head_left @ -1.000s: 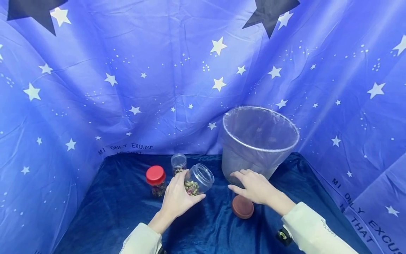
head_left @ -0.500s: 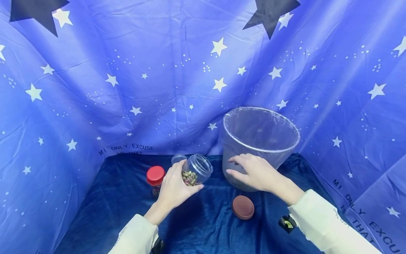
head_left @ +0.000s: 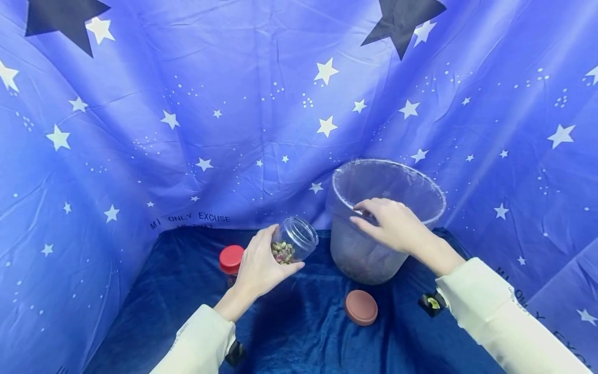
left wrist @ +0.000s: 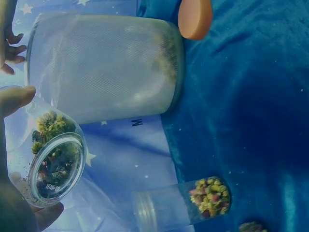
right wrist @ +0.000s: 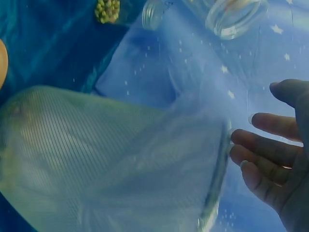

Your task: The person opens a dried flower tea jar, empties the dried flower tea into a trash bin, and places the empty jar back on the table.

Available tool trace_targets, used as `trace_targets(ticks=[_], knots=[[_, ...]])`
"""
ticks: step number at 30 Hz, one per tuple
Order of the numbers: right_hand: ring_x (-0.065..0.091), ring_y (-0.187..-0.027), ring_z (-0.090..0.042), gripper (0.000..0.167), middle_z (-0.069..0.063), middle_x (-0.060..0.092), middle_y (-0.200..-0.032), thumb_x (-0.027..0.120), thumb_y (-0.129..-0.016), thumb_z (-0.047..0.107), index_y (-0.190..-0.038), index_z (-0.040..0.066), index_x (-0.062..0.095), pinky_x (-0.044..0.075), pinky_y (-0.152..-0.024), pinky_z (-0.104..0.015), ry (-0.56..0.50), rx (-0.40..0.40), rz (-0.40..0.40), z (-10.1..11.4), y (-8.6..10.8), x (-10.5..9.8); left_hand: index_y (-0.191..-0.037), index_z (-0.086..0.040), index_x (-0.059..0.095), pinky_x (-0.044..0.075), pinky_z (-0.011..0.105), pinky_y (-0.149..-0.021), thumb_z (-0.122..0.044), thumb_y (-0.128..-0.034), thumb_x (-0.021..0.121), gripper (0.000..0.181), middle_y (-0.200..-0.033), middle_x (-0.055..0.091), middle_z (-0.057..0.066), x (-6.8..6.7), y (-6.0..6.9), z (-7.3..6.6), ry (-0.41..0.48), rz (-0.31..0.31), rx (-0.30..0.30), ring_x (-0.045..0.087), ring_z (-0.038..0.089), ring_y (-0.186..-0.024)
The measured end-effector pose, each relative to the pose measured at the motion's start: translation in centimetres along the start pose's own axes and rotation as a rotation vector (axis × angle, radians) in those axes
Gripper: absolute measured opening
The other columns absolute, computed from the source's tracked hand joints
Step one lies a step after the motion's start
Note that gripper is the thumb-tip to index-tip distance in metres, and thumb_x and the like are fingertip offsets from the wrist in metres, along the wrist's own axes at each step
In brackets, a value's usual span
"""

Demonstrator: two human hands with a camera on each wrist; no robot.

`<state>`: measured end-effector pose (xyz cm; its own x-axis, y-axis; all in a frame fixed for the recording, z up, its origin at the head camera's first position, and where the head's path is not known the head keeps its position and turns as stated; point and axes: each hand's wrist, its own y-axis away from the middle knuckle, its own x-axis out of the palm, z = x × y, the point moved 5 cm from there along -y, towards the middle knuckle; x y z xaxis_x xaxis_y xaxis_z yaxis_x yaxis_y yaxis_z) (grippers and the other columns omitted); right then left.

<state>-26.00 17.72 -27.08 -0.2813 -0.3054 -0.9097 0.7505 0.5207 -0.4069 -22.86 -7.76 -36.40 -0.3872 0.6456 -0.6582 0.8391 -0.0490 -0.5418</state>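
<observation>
My left hand (head_left: 261, 265) grips a clear open jar (head_left: 300, 239) of dried flower buds. Its mouth tilts up and to the right, held above the cloth; in the left wrist view the base of the jar (left wrist: 55, 166) faces the camera. At the near rim of a mesh bin (head_left: 364, 254), my right hand (head_left: 397, 223) has loosely bent fingers with nothing between them. Seen from the right wrist, the fingertips (right wrist: 239, 137) are beside the rim; I cannot tell whether they touch it. On the cloth in front of the bin lies a reddish-brown lid (head_left: 361, 307).
A red-capped jar (head_left: 231, 259) stands partly behind my left hand. Another uncapped jar (left wrist: 186, 203) with buds, hidden in the head view, shows in the left wrist view. Clear plastic lines the bin, with something yellowish low inside. Starred curtains (head_left: 261, 104) enclose the blue cloth (head_left: 299, 322).
My right hand has risen from above the brown lid to the bin's rim. The left hand has lifted the tilted jar a little, and it now hides the uncapped jar behind it.
</observation>
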Motion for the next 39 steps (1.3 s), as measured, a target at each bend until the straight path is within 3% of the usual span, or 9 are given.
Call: trace_targets(ticks=[10, 16, 26, 30, 39], knots=[[0.069, -0.083, -0.027, 0.028, -0.011, 0.073, -0.093, 0.060, -0.097, 0.027, -0.110, 0.004, 0.068, 0.053, -0.077, -0.049, 0.039, 0.139, 0.000, -3.8, -0.6, -2.9, -0.130, -0.005, 0.055, 0.055, 0.052, -0.083, -0.049, -0.0595, 0.089, 0.090, -0.118, 0.065, 0.013, -0.8, -2.0, -0.7, 0.011, -0.006, 0.028, 0.063, 0.031, -0.106], [0.068, -0.089, -0.033, 0.030, -0.015, 0.073, -0.096, 0.060, -0.096, 0.027, -0.112, 0.003, 0.067, 0.050, -0.079, -0.056, 0.070, 0.220, 0.019, -6.2, -0.5, -3.9, -0.132, -0.006, 0.054, 0.054, 0.053, -0.085, -0.049, -0.0605, 0.089, 0.090, -0.119, 0.065, 0.015, -1.1, -3.0, -1.0, 0.025, 0.000, 0.013, 0.063, 0.032, -0.107], [0.065, -0.087, -0.039, 0.034, -0.020, 0.070, -0.099, 0.057, -0.095, 0.026, -0.117, 0.000, 0.061, 0.050, -0.069, -0.059, 0.137, 0.385, 0.112, -11.0, 0.5, -4.3, -0.132, -0.008, 0.053, 0.054, 0.050, -0.086, -0.049, -0.0612, 0.088, 0.090, -0.120, 0.064, 0.013, -0.9, -4.4, -1.2, -0.008, 0.037, 0.009, 0.062, 0.032, -0.108], [0.063, -0.087, -0.046, 0.035, -0.023, 0.067, -0.099, 0.057, -0.093, 0.024, -0.117, -0.001, 0.058, 0.048, -0.066, -0.062, 0.161, 0.417, 0.114, -12.7, 1.2, -4.5, -0.132, -0.008, 0.054, 0.054, 0.051, -0.086, -0.049, -0.0610, 0.088, 0.089, -0.121, 0.064, 0.014, -0.9, -4.6, -1.0, -0.014, 0.042, 0.005, 0.062, 0.032, -0.107], [0.046, -0.109, -0.061, 0.054, -0.040, 0.045, -0.124, 0.055, -0.093, 0.027, -0.130, -0.010, 0.043, 0.043, -0.079, -0.071, 0.151, 0.569, 0.154, -15.2, 2.4, -3.8, -0.133, -0.008, 0.053, 0.053, 0.050, -0.087, -0.050, -0.0615, 0.088, 0.090, -0.122, 0.064, 0.012, -0.7, -4.6, -1.6, 0.002, 0.047, 0.004, 0.061, 0.031, -0.107]])
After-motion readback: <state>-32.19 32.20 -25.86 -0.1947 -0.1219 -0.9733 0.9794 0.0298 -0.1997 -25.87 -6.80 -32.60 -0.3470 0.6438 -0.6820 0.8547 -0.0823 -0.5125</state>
